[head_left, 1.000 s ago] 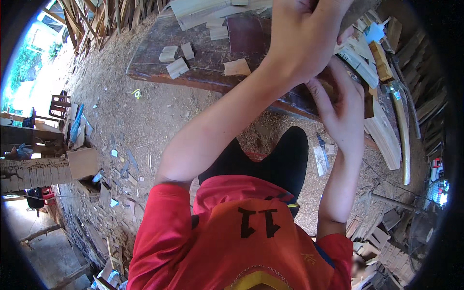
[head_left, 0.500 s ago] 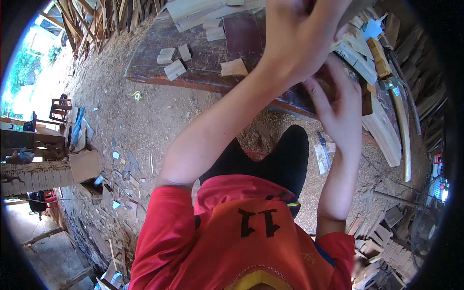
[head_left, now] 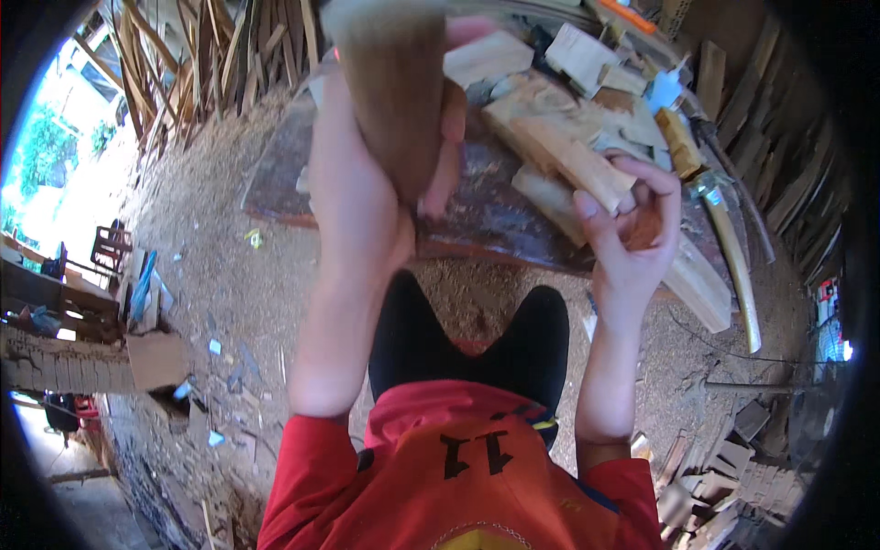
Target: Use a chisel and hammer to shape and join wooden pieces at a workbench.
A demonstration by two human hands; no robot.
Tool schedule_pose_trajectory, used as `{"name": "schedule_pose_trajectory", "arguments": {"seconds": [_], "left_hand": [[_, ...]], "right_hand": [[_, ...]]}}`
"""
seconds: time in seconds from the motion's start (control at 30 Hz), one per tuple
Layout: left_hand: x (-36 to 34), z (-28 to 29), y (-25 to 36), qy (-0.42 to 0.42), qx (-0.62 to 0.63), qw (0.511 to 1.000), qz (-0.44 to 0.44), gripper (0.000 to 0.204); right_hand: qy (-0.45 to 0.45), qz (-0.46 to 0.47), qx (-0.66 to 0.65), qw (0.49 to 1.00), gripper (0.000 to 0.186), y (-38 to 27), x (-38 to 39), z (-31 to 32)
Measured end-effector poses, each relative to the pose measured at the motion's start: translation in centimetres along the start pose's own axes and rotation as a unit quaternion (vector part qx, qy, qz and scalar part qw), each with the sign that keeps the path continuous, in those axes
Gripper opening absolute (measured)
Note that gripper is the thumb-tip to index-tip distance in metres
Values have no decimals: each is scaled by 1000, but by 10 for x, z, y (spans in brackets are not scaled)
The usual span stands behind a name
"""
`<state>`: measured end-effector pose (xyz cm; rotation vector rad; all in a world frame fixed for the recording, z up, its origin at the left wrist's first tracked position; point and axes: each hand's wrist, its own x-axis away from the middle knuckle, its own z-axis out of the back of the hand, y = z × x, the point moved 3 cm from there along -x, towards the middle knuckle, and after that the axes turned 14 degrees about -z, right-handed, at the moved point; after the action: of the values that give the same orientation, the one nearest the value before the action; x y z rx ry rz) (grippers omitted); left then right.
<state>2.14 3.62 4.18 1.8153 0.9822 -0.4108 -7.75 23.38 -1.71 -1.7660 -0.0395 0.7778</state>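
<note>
My left hand (head_left: 353,183) is raised over the left part of the workbench. Its fingers are wrapped round a thick, brown, tapering piece of wood (head_left: 394,101), whose broad pale end comes close to the camera and is blurred. Over the bench's right side, my right hand (head_left: 646,215) curls its thumb and fingers about the near end of a pale wooden block (head_left: 582,165). The block slants away over a pile of wood offcuts (head_left: 632,119). Part of the right hand's grip is hidden behind the block's end.
The dark workbench (head_left: 284,174) spans the front. Right of my right hand lie a long curved wooden handle (head_left: 733,261), a yellowish block (head_left: 678,142) and a pale-blue bottle (head_left: 665,90). Wood strips (head_left: 266,46) lean at the back left. Scraps and sawdust cover the floor (head_left: 229,302).
My hands have moved apart. The left has swung leftward, bringing the brown wood into view; the right has come onto the pale block. The view has shifted, showing more of the bench's right side.
</note>
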Motion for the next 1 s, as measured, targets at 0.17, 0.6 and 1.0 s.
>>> {"name": "schedule_pose_trajectory", "arguments": {"seconds": [0.17,0.6,1.0], "left_hand": [[29,-25,-4,32,-21,993,111,56],[29,-47,-21,-142,-212,966,42,32],[19,-11,4,-122,-432,891,-72,26]], "right_hand": [[31,90,-23,995,57,-16,-7,-7],[11,161,174,971,76,-33,20,3],[72,-131,130,980,19,-39,44,39]]}}
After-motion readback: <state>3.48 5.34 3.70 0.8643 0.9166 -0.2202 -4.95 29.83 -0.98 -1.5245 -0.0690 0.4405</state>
